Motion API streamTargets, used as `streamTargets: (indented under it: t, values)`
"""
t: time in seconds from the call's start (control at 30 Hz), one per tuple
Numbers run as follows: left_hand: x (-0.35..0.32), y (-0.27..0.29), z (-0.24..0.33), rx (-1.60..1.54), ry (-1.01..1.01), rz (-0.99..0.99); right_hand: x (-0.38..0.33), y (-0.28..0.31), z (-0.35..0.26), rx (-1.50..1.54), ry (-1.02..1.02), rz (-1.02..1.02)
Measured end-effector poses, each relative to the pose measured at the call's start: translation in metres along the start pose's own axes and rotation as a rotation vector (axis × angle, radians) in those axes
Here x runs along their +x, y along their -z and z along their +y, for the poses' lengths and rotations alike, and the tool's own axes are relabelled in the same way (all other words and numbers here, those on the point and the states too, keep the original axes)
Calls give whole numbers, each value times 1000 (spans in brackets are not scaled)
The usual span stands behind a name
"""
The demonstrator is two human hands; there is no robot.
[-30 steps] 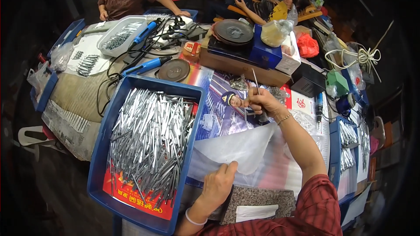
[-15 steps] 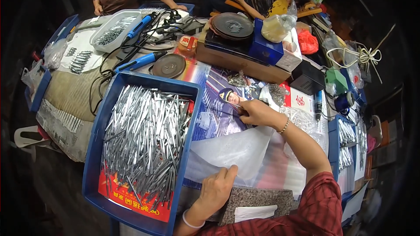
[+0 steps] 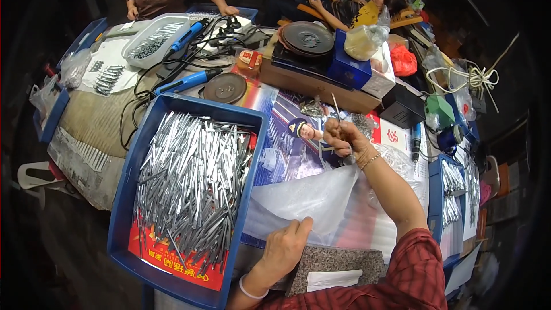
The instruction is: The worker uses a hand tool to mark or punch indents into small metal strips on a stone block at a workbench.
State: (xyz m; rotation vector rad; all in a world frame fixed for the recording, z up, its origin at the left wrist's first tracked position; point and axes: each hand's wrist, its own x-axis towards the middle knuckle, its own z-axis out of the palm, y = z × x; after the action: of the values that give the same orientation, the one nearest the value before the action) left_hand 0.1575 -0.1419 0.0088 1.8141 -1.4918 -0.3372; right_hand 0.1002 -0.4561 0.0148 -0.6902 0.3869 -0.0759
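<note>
A right hand (image 3: 347, 138), fingers clenched around a thin, pale metal rod (image 3: 335, 102) that points up and away, is over the middle of the table (image 3: 86, 120). The left hand (image 3: 284, 250), nearer, has its fingertips at the near edge of a translucent white plastic sheet (image 3: 304, 198); whether it pinches the sheet I cannot tell.

Left of both hands stands a large, deep, rectangular blue plastic tray (image 3: 215, 109). Slim, silvery metal strips (image 3: 192, 178) are heaped inside it, lying mostly lengthwise, and a red sheet with yellow print (image 3: 146, 252) shows on its floor at the near end. On the far left, a whitish translucent plastic tub (image 3: 140, 63) holds a loose pile of small metal pieces (image 3: 155, 43). At the left edge, a small blue bin (image 3: 54, 117) has a crumpled clear plastic bag (image 3: 43, 100) in it. On the right, a narrow blue bin (image 3: 437, 195) contains bunches of shiny silver pieces (image 3: 452, 178).
</note>
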Motion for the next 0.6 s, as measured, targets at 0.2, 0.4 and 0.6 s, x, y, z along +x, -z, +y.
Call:
streamTargets:
  t: [0.2,0.4,0.6]
  values:
    - [0,-1,-1,-18,-8,15,25,-13,0,-751,3,322]
    - [-1,-1,-1,-21,2,4,45,-13,10,-1655,271,345]
    - [1,1,1,-7,-9,-7,56,-14,13,-1900,327,192]
